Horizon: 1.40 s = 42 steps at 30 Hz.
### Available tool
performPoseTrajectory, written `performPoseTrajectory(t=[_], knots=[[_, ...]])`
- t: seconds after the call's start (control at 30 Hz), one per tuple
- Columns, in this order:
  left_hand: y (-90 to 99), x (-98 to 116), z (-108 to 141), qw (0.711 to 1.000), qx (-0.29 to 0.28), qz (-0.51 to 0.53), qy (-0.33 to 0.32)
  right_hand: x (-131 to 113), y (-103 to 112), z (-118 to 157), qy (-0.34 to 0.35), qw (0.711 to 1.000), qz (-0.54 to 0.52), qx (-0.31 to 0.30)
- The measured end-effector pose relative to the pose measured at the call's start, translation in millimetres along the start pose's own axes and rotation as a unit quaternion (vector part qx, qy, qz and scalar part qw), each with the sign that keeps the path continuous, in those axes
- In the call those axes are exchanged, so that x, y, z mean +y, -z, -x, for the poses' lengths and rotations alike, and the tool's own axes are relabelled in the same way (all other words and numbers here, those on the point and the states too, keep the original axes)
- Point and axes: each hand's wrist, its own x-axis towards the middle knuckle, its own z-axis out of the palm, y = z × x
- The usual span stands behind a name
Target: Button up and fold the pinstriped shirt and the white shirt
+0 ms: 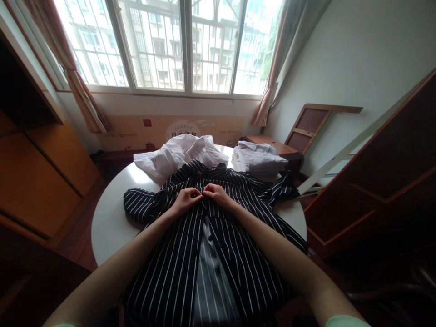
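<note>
A black shirt with white stripes (170,254) lies spread over a round white table (105,227), its collar toward the window and its lower front hanging toward me. Below my hands the front edges part, and the paler inside of the cloth shows between them. My left hand (186,200) pinches the front edge near the chest. Close beside it, my right hand (217,194) pinches the facing edge, fingertips almost touching the left ones. Any button between the fingertips is too small to make out. The striped sleeves lie out to either side.
Crumpled white cloth (166,156) lies at the table's far left, and a folded white stack (257,156) at its far right. Behind stand a printed cardboard panel (129,129) and a wooden chair (306,125). A dark wooden panel (381,181) leans at the right.
</note>
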Motion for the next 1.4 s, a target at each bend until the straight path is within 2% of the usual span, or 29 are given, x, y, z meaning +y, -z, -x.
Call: performPoseTrajectory(t=[0.2,0.6,0.8,0.97,1.1,1.2,1.3,1.4], knots=[[-2.0,-3,-1,0.999,0.013,-0.034,-0.029,-4,1,1,-0.006,1.000,-0.011,-0.009],[-2.5,-1,0,0.996,0.028,-0.083,-0.006,-3,1,-1,0.009,0.999,0.034,-0.013],[-4.0,-3,1,0.996,0.031,-0.077,-0.016,-2,2,0,0.016,0.998,0.059,-0.013],[1.3,-1,-1,1.000,0.014,-0.018,-0.018,-2,2,2,0.023,0.998,0.060,-0.004],[22.9,-5,-6,0.998,0.061,0.015,-0.014,-3,1,4,0.018,0.998,0.059,0.006],[49.5,-27,-5,0.995,0.096,-0.005,0.020,-1,7,7,-0.001,0.998,0.066,0.013],[80.8,-62,7,0.993,0.092,-0.042,0.067,7,32,15,-0.012,0.991,0.124,0.057],[112.2,-88,25,0.988,0.072,-0.078,0.109,20,76,31,-0.059,0.957,0.247,0.141]])
